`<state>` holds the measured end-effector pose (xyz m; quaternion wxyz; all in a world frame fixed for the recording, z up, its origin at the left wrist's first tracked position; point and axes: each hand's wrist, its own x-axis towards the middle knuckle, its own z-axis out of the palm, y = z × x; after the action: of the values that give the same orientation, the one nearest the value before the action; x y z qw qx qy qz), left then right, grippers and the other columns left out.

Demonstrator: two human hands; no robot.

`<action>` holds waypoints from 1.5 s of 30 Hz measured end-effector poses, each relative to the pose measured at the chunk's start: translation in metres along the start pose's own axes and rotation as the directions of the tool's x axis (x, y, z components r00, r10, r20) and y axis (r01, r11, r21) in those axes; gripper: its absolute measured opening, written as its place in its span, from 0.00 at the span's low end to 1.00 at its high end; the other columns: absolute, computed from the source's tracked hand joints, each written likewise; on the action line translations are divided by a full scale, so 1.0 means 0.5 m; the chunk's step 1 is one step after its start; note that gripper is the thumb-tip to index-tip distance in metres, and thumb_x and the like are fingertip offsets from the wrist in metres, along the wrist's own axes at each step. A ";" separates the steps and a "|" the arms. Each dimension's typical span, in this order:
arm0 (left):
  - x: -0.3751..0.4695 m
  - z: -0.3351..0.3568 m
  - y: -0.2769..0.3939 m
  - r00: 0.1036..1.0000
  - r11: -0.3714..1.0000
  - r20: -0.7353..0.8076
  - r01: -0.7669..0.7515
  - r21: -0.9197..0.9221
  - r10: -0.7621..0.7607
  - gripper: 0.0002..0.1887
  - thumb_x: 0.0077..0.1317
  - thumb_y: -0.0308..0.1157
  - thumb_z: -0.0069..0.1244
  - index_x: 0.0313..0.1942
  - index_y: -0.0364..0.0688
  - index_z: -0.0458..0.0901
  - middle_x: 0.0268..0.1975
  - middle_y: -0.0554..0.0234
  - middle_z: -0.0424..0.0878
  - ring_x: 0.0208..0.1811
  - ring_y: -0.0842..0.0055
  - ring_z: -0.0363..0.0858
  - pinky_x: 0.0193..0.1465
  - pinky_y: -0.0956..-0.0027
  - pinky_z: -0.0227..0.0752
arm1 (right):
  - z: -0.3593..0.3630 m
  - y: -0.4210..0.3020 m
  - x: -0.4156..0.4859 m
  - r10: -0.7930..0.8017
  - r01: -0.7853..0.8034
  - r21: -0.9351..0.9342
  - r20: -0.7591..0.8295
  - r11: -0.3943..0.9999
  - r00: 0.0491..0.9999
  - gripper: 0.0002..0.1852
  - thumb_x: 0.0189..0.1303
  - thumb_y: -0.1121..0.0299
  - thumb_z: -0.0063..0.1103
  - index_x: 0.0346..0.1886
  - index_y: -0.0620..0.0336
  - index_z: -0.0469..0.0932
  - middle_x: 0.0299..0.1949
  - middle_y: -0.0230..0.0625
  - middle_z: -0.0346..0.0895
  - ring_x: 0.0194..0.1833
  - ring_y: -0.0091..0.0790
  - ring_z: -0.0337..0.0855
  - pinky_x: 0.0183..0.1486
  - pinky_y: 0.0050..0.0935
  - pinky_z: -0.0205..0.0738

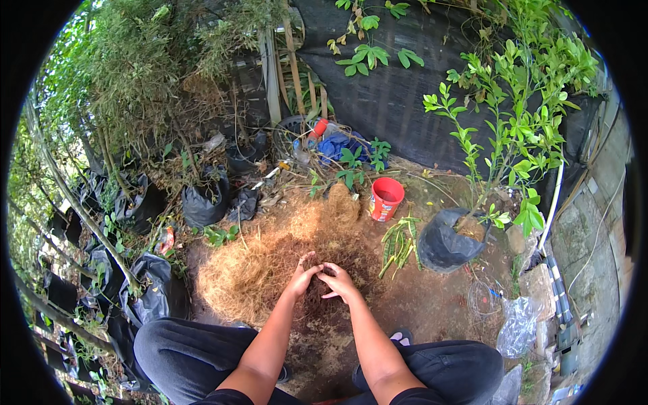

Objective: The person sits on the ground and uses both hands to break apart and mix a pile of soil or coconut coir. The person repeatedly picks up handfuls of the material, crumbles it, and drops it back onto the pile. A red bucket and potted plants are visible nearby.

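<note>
My left hand (302,277) and my right hand (337,281) meet at the fingertips over a pile of brown fibre (278,253), which looks like coconut coir. Dark, damp-looking fibre lies under and between them; whether any is gripped cannot be told. Pale, dry fibre (228,281) spreads to the left of my hands. Beyond them stands a red plastic bucket (387,198) with printing on its side. Between the bucket and my right hand's side lies a bunch of long green cut leaves (398,243) on the soil.
A potted sapling in a black grow bag (445,242) stands at right. More black grow bags (154,288) line the left side. A clear plastic bag (517,326) and coiled wire (482,298) lie at right. Behind, a blue plastic bag (338,146) rests before dark netting (390,106).
</note>
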<state>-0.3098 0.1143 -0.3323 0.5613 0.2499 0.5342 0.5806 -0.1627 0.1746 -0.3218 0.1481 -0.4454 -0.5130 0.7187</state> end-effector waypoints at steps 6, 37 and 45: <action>0.016 0.005 -0.010 0.991 0.953 0.008 -0.131 0.274 0.134 0.36 0.68 0.33 0.55 0.73 0.47 0.58 0.60 0.47 0.77 0.58 0.64 0.78 0.62 0.64 0.71 | 0.004 0.019 0.012 -0.026 0.021 0.238 0.018 0.971 1.000 0.29 0.65 0.69 0.68 0.67 0.60 0.67 0.67 0.47 0.68 0.62 0.46 0.77 0.45 0.48 0.91; 0.008 0.010 0.015 0.959 0.988 -0.255 0.092 -0.124 -0.122 0.22 0.74 0.49 0.50 0.46 0.35 0.81 0.40 0.59 0.86 0.40 0.74 0.84 0.45 0.69 0.77 | 0.009 -0.018 -0.008 0.075 -0.041 0.317 -0.097 0.948 0.992 0.24 0.72 0.47 0.57 0.57 0.57 0.77 0.50 0.37 0.82 0.51 0.35 0.83 0.50 0.46 0.83; 0.002 0.026 0.023 0.969 0.965 -0.237 0.002 0.262 0.063 0.28 0.63 0.47 0.66 0.54 0.37 0.77 0.43 0.61 0.84 0.41 0.77 0.82 0.44 0.69 0.76 | 0.008 -0.007 -0.005 0.060 -0.009 0.268 -0.184 0.963 0.981 0.23 0.72 0.47 0.58 0.56 0.55 0.77 0.47 0.33 0.82 0.46 0.33 0.83 0.45 0.39 0.83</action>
<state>-0.3028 0.1219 -0.3183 0.4446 0.2566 0.6668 0.5402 -0.1650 0.1720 -0.3172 0.2425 -0.4973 -0.3874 0.7375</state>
